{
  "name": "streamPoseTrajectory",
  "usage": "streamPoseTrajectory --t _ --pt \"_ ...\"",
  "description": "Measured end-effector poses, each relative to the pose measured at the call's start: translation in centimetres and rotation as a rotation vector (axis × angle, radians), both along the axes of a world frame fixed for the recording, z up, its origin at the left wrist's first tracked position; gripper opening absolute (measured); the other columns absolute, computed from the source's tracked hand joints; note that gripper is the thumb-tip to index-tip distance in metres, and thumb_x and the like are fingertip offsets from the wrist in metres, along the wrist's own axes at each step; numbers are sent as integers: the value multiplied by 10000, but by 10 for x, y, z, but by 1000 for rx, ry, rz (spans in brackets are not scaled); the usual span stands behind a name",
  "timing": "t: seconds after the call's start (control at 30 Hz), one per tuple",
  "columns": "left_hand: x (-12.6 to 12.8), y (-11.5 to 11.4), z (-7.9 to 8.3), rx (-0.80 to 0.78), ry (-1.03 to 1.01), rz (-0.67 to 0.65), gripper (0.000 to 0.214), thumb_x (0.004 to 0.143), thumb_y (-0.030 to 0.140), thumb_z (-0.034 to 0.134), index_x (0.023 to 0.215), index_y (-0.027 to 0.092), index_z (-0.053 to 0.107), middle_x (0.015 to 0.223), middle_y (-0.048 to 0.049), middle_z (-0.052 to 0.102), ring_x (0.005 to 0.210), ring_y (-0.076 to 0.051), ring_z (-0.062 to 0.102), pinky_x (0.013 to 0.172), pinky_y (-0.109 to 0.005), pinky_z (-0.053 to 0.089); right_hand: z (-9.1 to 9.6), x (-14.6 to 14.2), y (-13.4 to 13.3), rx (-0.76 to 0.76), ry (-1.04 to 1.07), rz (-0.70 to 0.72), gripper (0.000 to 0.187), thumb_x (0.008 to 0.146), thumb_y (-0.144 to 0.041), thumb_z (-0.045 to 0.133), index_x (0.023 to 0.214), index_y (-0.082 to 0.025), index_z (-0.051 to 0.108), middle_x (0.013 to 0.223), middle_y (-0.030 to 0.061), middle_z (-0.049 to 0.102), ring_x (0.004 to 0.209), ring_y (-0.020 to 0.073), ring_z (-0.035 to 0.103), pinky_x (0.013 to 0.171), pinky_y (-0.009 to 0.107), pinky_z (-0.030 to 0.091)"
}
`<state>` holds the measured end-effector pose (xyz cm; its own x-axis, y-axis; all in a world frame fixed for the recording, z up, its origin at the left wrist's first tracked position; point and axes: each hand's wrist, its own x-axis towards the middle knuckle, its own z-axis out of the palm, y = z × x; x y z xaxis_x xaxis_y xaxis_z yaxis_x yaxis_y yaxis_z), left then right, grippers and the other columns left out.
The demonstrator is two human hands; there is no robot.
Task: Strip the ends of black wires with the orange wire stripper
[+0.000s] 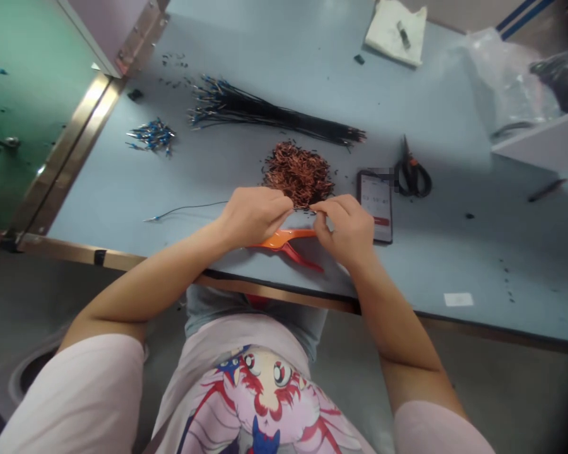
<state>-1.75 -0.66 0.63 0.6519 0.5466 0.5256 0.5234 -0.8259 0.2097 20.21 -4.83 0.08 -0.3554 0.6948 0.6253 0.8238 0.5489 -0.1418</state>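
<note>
My left hand and my right hand meet above the table's near edge, their fingertips pinching a short black wire. An orange-handled crimping tool lies under both hands, its jaws hidden by my left hand. Just beyond my fingers sits a heap of bare copper-ended wire pieces. Farther back lies a long bundle of black wires with blue terminals at one end. A loose pile of blue terminals and a single thin wire lie to the left.
On the pale blue table, a smartphone and black-handled scissors lie right of my right hand. A white cloth lies at the back, a plastic bag at back right, and a green panel beyond the metal-trimmed left edge.
</note>
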Motion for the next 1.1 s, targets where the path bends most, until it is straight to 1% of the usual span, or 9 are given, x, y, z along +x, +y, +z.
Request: streamPoseTrajectory --t 0.1,0.23,0.33,0.47,0.7,0.8,0.97,1.03,1.1 --pt "-3 1 4 -12 10 -6 242 921 167 451 734 182 603 672 -6 642 621 -151 565 533 -330 238 1 1 2 14 16 -1 197 863 -62 546 886 -218 663 780 36 715 748 201 646 671 309 528" --pt "-6 3 7 -41 19 36 246 916 178 443 720 182 592 685 -10 650 631 -153 560 553 -326 255 3 0 4 26 19 49 150 869 -83 594 902 -209 668 767 35 707 742 191 647 681 296 537" --pt "-6 4 7 -77 51 48 247 909 183 444 704 180 582 673 -14 650 621 -155 557 550 -324 235 2 -1 3 19 -7 63 145 857 -78 593 879 -206 656 787 41 708 757 193 645 680 298 529" --pt "-3 2 8 -127 116 34 238 899 191 451 697 185 577 662 -25 646 616 -165 559 543 -327 209 -1 -6 -1 -22 -65 25 123 845 -104 584 804 -213 623 779 47 695 753 203 624 627 316 479" --pt "-3 1 8 -151 157 13 235 876 208 463 667 194 569 644 -30 640 590 -176 555 530 -324 231 0 -6 -1 -173 -118 -71 160 851 -112 510 749 -215 579 748 60 646 740 211 567 606 341 406" --pt "-5 1 8 -132 173 11 194 850 202 471 696 204 590 628 -24 629 572 -172 548 523 -320 233 3 -5 -1 -163 -112 -98 166 845 -110 499 736 -218 563 727 51 623 728 202 548 606 338 395" --pt "-6 2 12 -128 204 -8 190 861 212 458 749 224 611 612 -8 603 560 -158 532 528 -309 245 6 -9 -2 -115 -75 -98 163 828 -108 487 726 -222 544 719 32 615 713 182 558 587 321 380" --pt "-8 5 13 -130 174 -8 176 856 207 462 730 226 585 594 -5 577 553 -156 512 529 -312 237 5 -1 2 -88 -49 -120 151 804 -106 497 718 -224 536 701 24 608 687 176 556 568 315 364" --pt "-14 12 13 -120 97 38 169 849 214 484 689 223 537 570 -2 535 542 -155 470 529 -321 223 4 16 9 -65 -1 -182 143 765 -101 513 702 -229 525 685 25 599 669 182 546 569 318 363"
